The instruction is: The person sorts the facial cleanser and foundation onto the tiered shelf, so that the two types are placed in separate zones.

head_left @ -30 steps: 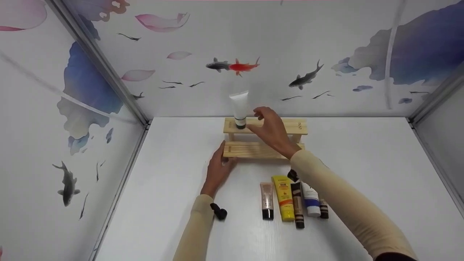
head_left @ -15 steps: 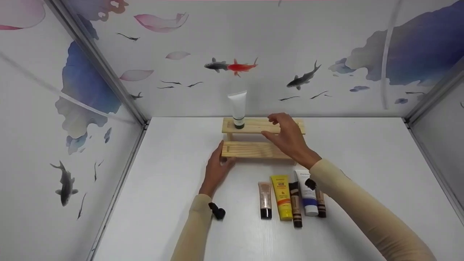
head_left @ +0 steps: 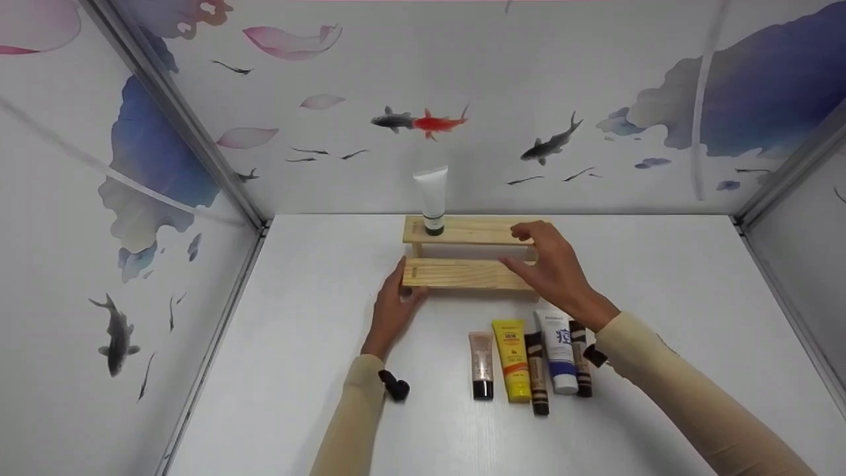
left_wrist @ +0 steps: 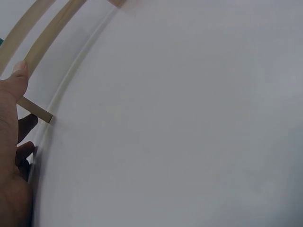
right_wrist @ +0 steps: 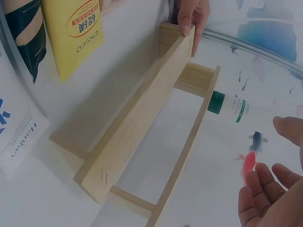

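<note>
A two-tier wooden rack (head_left: pixel 456 272) stands against the back wall in the head view. My left hand (head_left: pixel 394 311) holds the left end of its lower board, thumb (left_wrist: pixel 20 71) on the front edge and fingers behind. On the upper board's left end a white squeeze tube (head_left: pixel 433 201) stands upright on its dark green cap; the right wrist view shows the cap (right_wrist: pixel 216 102) too. Over the rack's right end my right hand (head_left: pixel 558 271) has its fingers loosely bent and thumb apart, with nothing between them.
In front of the rack lie a pinkish tube (head_left: pixel 482 363), a yellow tube (head_left: pixel 513 360), a brown-and-black tube (head_left: pixel 538 377), a white-and-blue tube (head_left: pixel 557 347) and another brown one (head_left: pixel 581 360). Printed walls enclose the white table (head_left: pixel 297 396) at back and sides.
My right hand has drawn away from the white squeeze tube, moving right and toward me. The tube stays standing on the upper board, and my left hand keeps its hold on the rack.
</note>
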Available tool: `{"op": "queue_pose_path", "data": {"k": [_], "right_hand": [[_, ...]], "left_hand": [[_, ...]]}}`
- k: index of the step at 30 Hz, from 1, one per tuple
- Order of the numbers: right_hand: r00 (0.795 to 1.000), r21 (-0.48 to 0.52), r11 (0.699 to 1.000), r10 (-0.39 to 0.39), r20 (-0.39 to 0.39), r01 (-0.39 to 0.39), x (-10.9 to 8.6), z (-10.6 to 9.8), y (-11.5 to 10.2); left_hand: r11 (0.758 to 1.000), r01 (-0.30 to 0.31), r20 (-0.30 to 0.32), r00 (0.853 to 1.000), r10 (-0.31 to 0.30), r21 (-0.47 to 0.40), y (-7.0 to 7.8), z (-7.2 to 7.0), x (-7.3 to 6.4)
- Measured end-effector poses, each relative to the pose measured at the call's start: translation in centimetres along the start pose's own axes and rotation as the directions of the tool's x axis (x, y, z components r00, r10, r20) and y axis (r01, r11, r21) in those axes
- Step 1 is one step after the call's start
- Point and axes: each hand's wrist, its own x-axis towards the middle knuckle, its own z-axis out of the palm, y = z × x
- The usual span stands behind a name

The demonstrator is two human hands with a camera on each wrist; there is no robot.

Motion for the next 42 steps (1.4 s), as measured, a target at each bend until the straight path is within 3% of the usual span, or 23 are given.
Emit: {"op": "queue_pose_path", "data": {"k": [16, 28, 42], "right_hand": [[0.998, -0.077, 0.996, -0.048, -0.029, 0.046, -3.3, -3.4, 0.6], [0.996, -0.081, 0.995, 0.049, -0.072, -0.054, -6.7, -5.2, 2.1], [0.975, -0.066, 0.974, 0.211, -0.067, -0.216, -12.0, -4.6, 3.8]], "left_hand": [[1.000, -0.021, -0.002, 1.000, 0.021, 0.011, 0.0, -0.2, 0.1], [1.000, -0.027, -0.003, 1.000, 0.027, -0.002, -0.2, -0.1, 0.1], [0.999, -0.021, -0.005, 1.000, 0.022, 0.038, -0.1, 0.2, 0.1]]}}
